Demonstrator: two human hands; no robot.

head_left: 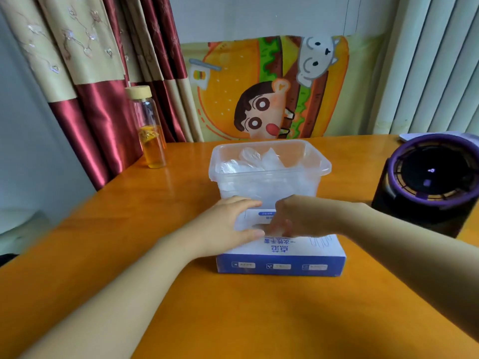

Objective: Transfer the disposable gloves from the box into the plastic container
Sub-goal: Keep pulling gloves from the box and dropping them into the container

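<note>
- 2 bare hands are seen over a blue and white box (281, 265) of disposable gloves, which is laid flat at the middle of an orange table (233, 320).
- The left hand (228, 224) is laid on the box top at its 9 o'clock side, with fingers held fairly straight and the thumb spread apart; nothing is gripped by it.
- The right hand (300, 216) is brought in from 3 o'clock and turned down at the opening in the box top. Its fingers (278, 228) are curled and blurred, so it cannot be told whether a glove is pinched.
- A clear plastic container (326, 167) is placed at 12 o'clock of the box, just behind it and apparently touching it.
- Crumpled translucent gloves (259, 159) are already held inside the container, heaped up to about its rim.
- A glass bottle (150, 136) with a pale lid is stood upright at 10 o'clock, well apart from the box; amber liquid is seen in its lower part.
- A round dark device (430, 182) with a purple rim is set at 2 o'clock, near the right forearm.
- A cartoon burger cloth (259, 89) is hung on the wall at 12 o'clock, and a red and cream curtain (98, 99) is seen at 11 o'clock.
</note>
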